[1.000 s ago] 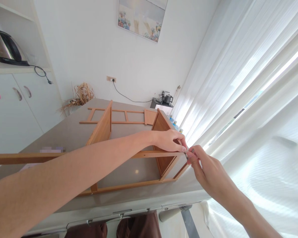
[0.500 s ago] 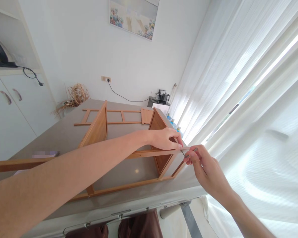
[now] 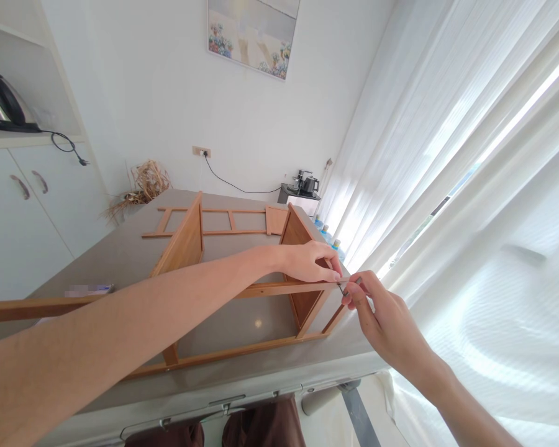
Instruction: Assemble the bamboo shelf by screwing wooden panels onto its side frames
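A wooden rack [image 3: 302,287] lies on its side on a grey-brown table, its upper rail running across in front of me. My left hand [image 3: 310,262] reaches over that rail, with thumb and fingers pinched at its right end. In the fingers of my right hand [image 3: 375,304] is a thin metal hex key [image 3: 341,290]. Its short arm meets the rail's end just beside my left fingertips; the screw under its tip is too small to make out. Two wooden panels [image 3: 193,230] stand upright between the rails, partly hidden by my left forearm.
Behind the rack, a flat ladder-like wooden frame [image 3: 233,221] lies on the table [image 3: 130,264]. A small blurred packet [image 3: 88,290] is at the left. White curtains [image 3: 447,205] hang close on the right, near several water bottles [image 3: 326,231]. A kettle [image 3: 2,99] sits on the left shelf.
The hex key has turned slightly, and my right hand has shifted a little left. My left hand stays at the rail's end. The view has moved slightly.
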Demonstrator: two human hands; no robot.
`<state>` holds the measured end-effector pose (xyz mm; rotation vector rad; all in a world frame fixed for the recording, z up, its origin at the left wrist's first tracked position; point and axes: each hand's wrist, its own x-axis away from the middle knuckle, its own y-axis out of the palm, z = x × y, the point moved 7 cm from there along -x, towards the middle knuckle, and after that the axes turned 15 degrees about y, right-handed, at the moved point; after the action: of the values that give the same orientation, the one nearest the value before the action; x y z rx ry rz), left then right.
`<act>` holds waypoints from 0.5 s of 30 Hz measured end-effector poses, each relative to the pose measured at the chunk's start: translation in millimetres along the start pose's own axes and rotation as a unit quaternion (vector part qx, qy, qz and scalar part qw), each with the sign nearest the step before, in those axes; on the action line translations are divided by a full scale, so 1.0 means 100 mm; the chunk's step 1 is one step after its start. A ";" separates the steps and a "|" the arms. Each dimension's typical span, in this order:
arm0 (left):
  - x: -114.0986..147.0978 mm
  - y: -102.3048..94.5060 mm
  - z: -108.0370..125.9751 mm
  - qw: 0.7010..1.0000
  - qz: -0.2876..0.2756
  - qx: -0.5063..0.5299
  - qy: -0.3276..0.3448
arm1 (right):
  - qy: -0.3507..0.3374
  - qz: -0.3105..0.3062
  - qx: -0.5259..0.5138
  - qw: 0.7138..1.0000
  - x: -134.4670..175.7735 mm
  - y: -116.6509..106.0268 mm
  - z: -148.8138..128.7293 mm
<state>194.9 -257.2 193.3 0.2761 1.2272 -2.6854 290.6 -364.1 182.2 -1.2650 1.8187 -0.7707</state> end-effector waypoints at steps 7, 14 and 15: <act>0.01 -0.01 0.02 1.000 -0.002 -0.012 -0.007 | 0.038 0.011 -0.038 0.998 -0.01 -0.01 0.06; -0.01 -0.01 -0.01 1.000 0.005 -0.019 0.009 | 0.078 0.037 -0.164 0.983 -0.01 0.10 0.23; -0.02 -0.01 -0.02 1.000 0.006 -0.017 0.011 | 0.082 0.038 -0.173 0.981 -0.01 0.11 0.24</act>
<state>196.4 -255.1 193.3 0.3080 1.2721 -2.6557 306.3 -360.4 161.3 -1.3703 2.1924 -0.5442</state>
